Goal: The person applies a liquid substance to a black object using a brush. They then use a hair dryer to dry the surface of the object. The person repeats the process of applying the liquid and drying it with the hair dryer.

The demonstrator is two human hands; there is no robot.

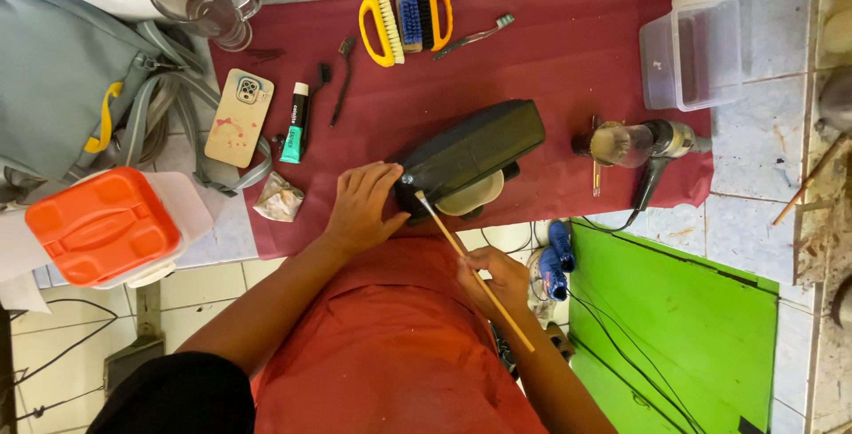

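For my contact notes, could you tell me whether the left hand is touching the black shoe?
Touching: the head view shows the left hand resting its fingertips against the black shoe, with no gap visible.

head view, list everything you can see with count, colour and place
dark shoe: 1, black, cloth centre
thin wooden stick: 1, tan, tip at the shoe
maroon cloth: 1, over the tiled surface
scrub brushes: 2, yellow and orange handles, top of cloth
phone: 1, beige case, cloth's left edge
clear plastic tub: 1, top right
hair dryer: 1, dark, right
orange-lidded container: 1, left
grey bag: 1, top left
hands: left hand on the shoe, right hand holding the stick
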